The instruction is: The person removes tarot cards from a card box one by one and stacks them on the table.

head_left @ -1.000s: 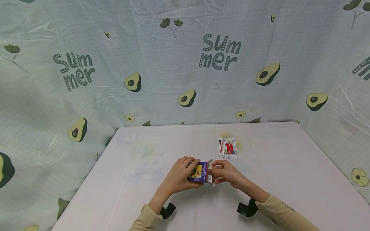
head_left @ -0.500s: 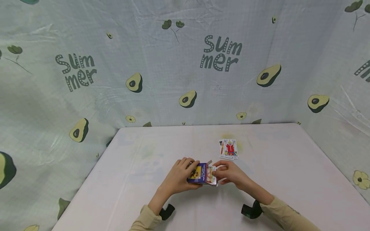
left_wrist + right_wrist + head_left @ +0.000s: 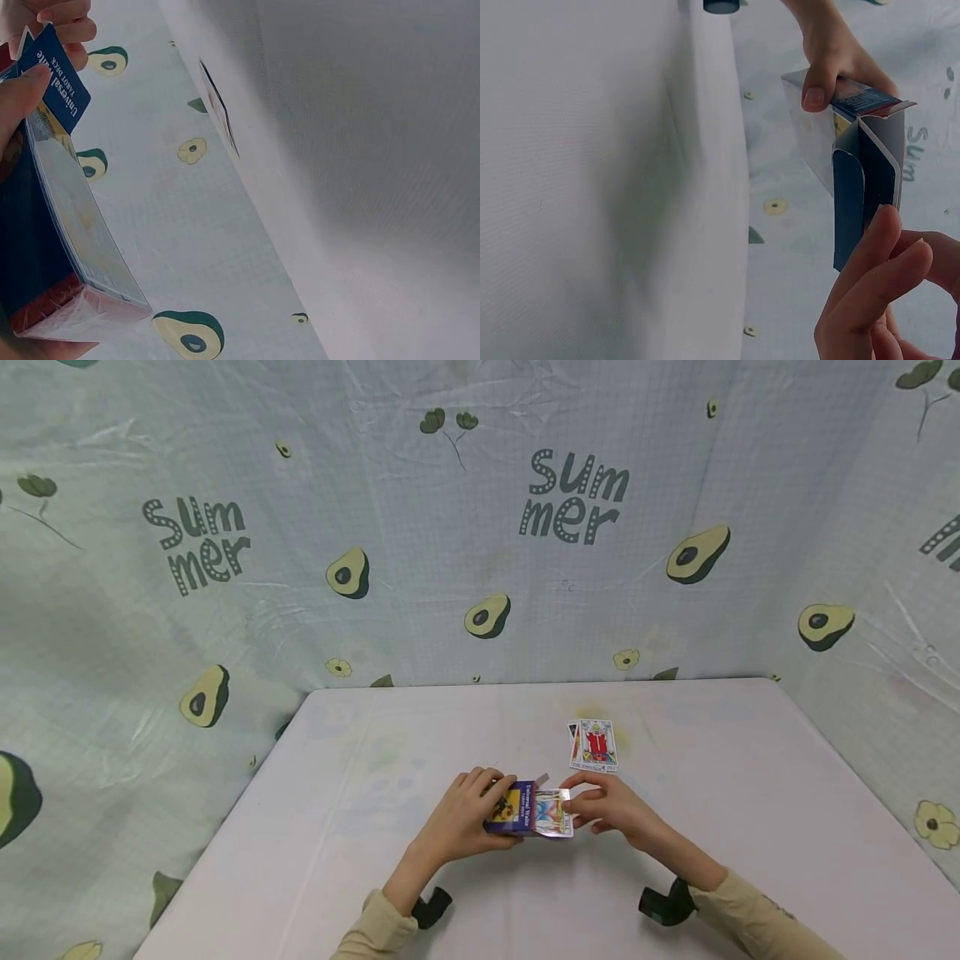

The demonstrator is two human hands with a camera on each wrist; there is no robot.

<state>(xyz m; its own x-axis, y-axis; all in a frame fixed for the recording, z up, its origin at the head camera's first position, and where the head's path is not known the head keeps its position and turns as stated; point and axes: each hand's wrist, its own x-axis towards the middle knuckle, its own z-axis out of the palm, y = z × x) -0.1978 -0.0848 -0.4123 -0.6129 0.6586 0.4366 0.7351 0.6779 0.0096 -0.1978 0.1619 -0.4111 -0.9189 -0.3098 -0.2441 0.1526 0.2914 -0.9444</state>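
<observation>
My left hand [image 3: 467, 817] grips a blue and yellow tarot card box [image 3: 507, 810] with the thumb on its near side. The box is held over the white table, its opened end toward my right hand [image 3: 613, 808]. From that end a colourful tarot card [image 3: 551, 814] sticks out part way, its outer edge pinched by my right fingers. In the left wrist view a blue lettered flap [image 3: 61, 86] stands out from the box. The right wrist view looks at the opened end, with a card [image 3: 883, 161] between the flaps and the right fingertips at it.
A small fanned stack of tarot cards [image 3: 596, 746] lies face up on the white table [image 3: 390, 743], beyond my right hand. Black wrist devices [image 3: 667, 903] sit under both forearms. A cloth with avocado prints [image 3: 487, 616] hangs behind the table.
My right hand has moved to the right, drawing the tarot card farther out of the box. The left hand and the box have stayed nearly in place.
</observation>
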